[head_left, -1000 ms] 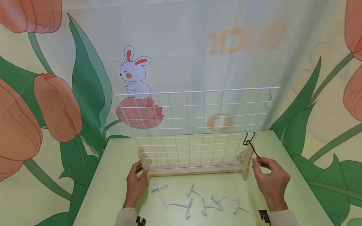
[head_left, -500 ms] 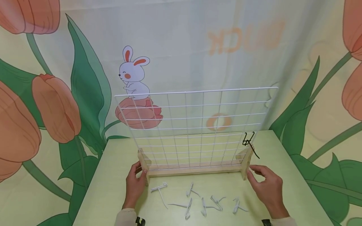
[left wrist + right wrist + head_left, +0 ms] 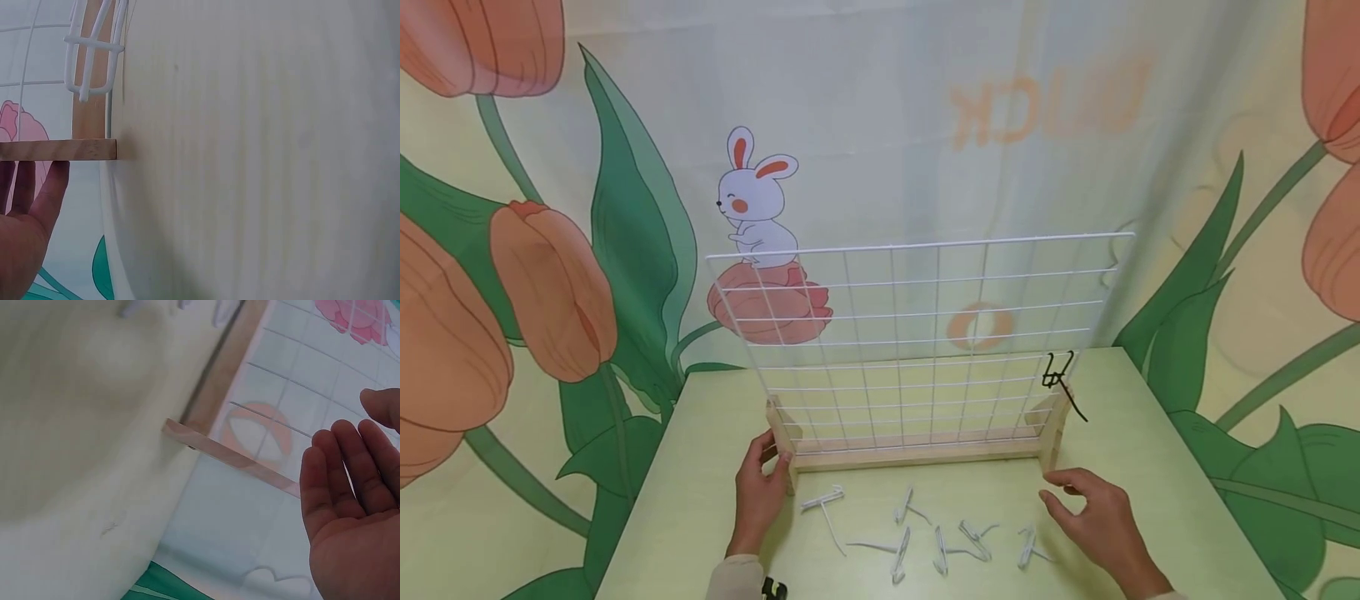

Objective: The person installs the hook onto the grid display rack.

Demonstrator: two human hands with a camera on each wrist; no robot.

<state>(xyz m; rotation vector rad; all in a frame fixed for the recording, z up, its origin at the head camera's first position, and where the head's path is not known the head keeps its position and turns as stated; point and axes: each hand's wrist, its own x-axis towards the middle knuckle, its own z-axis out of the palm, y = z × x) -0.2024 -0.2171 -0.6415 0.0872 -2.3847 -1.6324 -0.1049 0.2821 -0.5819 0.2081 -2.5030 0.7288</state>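
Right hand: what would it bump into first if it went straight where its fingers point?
Probably the right wooden foot; it looks just ahead of the right hand, but depth is unclear.

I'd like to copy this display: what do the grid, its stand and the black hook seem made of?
The grid: probably metal wire, coated smooth white, judging by its thin, straight bars. The stand: pale, apparently unpainted wood; faint grain shows in the left wrist view. The black hook: perhaps metal wire, being slender and bent, or plastic; finish unclear.
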